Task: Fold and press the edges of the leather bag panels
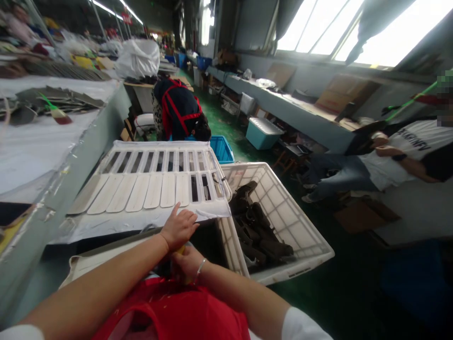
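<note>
My left hand [179, 227] is near the front edge of a white slotted rack [155, 182], its fingers partly spread and one pointing toward the rack. Several pale, rounded strips [150, 191] lie side by side along the rack's front row. Just below, close to my red apron [177, 311], my right hand [187, 264] has its fingers curled round something with a yellow part [181, 249]. Most of that item is hidden by my hands. A pale-edged panel [95, 264] lies under my left forearm.
A white plastic crate [293, 226] with dark pieces [258, 226] stands right of the rack. A co-worker [180, 106] bends behind it by a blue bin [222, 148]. Another person [396, 151] sits at right. A long worktable [71, 184] runs along the left.
</note>
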A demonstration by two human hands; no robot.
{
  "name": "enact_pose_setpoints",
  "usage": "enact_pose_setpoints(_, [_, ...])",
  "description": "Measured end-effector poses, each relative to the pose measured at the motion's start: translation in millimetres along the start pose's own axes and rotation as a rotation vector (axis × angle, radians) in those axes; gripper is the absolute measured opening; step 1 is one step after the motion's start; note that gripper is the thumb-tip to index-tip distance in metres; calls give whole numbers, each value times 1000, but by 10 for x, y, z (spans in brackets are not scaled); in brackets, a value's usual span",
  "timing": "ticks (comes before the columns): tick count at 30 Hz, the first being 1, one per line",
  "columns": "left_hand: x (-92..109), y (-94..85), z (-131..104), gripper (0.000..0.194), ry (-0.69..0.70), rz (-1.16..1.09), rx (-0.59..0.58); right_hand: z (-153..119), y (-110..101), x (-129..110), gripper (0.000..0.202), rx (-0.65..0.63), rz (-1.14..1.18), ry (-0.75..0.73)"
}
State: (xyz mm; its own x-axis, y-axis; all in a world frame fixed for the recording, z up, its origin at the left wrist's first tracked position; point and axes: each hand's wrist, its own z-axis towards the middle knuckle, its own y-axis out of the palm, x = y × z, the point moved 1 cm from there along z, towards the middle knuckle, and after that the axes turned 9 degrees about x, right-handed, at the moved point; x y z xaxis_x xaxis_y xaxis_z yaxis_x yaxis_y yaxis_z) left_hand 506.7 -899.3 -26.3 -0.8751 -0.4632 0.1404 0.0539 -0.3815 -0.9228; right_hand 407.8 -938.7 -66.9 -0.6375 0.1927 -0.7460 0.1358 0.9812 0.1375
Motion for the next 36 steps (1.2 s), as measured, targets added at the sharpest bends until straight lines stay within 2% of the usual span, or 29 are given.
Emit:
enact_pose_setpoints(3, [-93, -245, -117, 37, -153, 33, 148, -248, -321, -233, 28, 6, 31, -56])
enact_pose_setpoints(6, [-357, -610, -369, 43, -340, 57, 310, -457, -642, -453, 30, 86, 319, -208])
enact_pose_setpoints(8, [-511, -808, -612, 44, -416, 58, 366, -511, -736, -526, 32, 106, 451, -286])
enact_pose_setpoints(11, [-588, -905, -1035, 42, -473, 29, 361, -456, -642, -514, 36, 139, 531, -344])
enact_pose_setpoints(14, [-516, -816, -1448, 37, -494, 40, 324, -314, -369, -435, 34, 265, 515, -405])
enact_pose_setpoints(17, [-414, -709, -1740, 35, -438, 86, 300, -187, -94, -366, 29, 360, 503, -450])
enact_pose_setpoints(21, [-341, -625, -1860, 38, -347, 77, 286, -144, 38, -274, 31, 403, 469, -404])
enact_pose_setpoints(25, [-335, -577, -1810, 41, -329, 38, 269, -237, -79, -147, 41, 334, 259, -314])
enact_pose_setpoints(28, [-396, -671, -1798, 40, -325, -8, 290, -290, -171, -125, 46, 331, 149, -324])
enact_pose_setpoints(30, [-518, -827, -1862, 37, -398, -41, 348, -284, -195, -196, 47, 328, 137, -360])
enact_pose_setpoints(32, [-719, -1009, -2023, 36, -593, -63, 433, -250, -192, -329, 46, 242, 62, -387])
enact_pose_setpoints(35, [-1070, -1155, -2449, 34, -949, -84, 503, -178, -181, -552, 42, 115, -221, -325])
enact_pose_setpoints(36, [-1166, -1145, -2610, 35, -995, -71, 499, -153, -181, -615, 40, 121, -330, -303])
